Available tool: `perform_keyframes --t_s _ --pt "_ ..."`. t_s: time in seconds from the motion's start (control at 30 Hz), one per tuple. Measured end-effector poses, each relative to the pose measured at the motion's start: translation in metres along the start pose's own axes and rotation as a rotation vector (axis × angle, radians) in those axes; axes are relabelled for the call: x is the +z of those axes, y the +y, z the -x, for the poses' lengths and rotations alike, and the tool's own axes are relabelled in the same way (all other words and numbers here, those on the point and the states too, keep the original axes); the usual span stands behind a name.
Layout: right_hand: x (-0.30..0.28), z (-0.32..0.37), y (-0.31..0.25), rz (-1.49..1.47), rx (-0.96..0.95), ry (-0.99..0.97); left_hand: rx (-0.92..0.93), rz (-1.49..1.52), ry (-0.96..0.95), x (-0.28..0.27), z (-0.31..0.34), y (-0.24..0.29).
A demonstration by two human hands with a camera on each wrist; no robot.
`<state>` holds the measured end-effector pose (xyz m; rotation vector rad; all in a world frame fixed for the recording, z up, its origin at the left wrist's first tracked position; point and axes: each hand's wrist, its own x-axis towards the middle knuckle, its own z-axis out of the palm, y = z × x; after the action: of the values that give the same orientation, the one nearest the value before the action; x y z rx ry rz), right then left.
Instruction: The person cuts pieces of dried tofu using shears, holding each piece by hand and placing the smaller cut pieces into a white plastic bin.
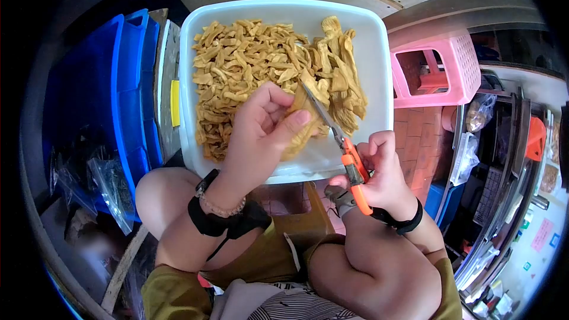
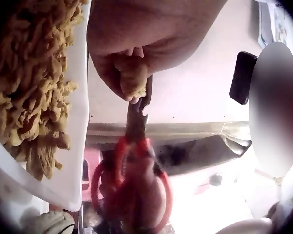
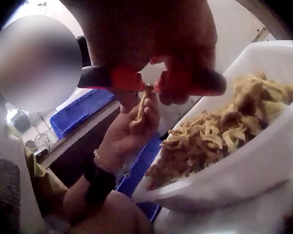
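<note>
My left hand (image 1: 255,130) pinches a limp, yellowish-brown strip of food (image 1: 302,106) between thumb and fingers over a white plastic tub (image 1: 284,3). In my right hand (image 1: 385,172) are scissors (image 1: 351,166) with orange and black handles, fingers and thumb in the grips. The metal blades lie against the held strip, close to the left thumb. Short cut pieces (image 1: 237,65) fill the tub's left and middle. Longer whole strips (image 1: 349,83) lie in a pile at its right. In the left wrist view, the strip's end (image 2: 133,83) pokes out of the fist beside the blades.
Blue plastic crates (image 1: 133,77) stand left of the tub, with plastic bags (image 1: 112,186) in front. To the right are a pink stool (image 1: 465,71) on red floor tiles (image 1: 418,136) and a crowded shelf (image 1: 504,142). The person's bare knees are right below the tub.
</note>
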<state>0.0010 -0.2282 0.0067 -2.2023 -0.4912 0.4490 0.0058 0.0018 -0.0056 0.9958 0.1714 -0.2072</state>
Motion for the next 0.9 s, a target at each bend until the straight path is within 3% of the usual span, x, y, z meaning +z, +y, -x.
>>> perform_keyframes --t_s 0.17,0.27,0.5,0.7,0.77,0.8,0.9 --pt "-0.005 -0.001 0.001 0.013 -0.022 0.039 0.142 -0.061 0.010 -0.003 -0.003 0.000" --pt "-0.015 -0.008 -0.011 0.061 -0.012 -0.049 -0.003 -0.283 -0.053 -0.006 -0.001 0.008" --pt "-0.016 -0.017 -0.013 0.092 -0.094 -0.077 0.027 -0.280 -0.097 0.001 0.002 0.000" --pt "-0.010 -0.005 -0.007 -0.065 0.146 -0.110 0.023 -0.317 -0.047 -0.001 0.000 0.003" --pt "0.003 -0.003 0.005 -0.190 -0.030 0.111 0.056 -0.310 -0.041 -0.004 -0.002 0.005" --pt "0.004 -0.002 0.003 -0.289 0.031 0.160 0.057 -0.310 -0.039 -0.004 -0.002 0.005" --pt "-0.020 -0.002 -0.002 -0.150 0.084 0.094 0.110 -0.241 0.035 -0.001 -0.002 0.006"
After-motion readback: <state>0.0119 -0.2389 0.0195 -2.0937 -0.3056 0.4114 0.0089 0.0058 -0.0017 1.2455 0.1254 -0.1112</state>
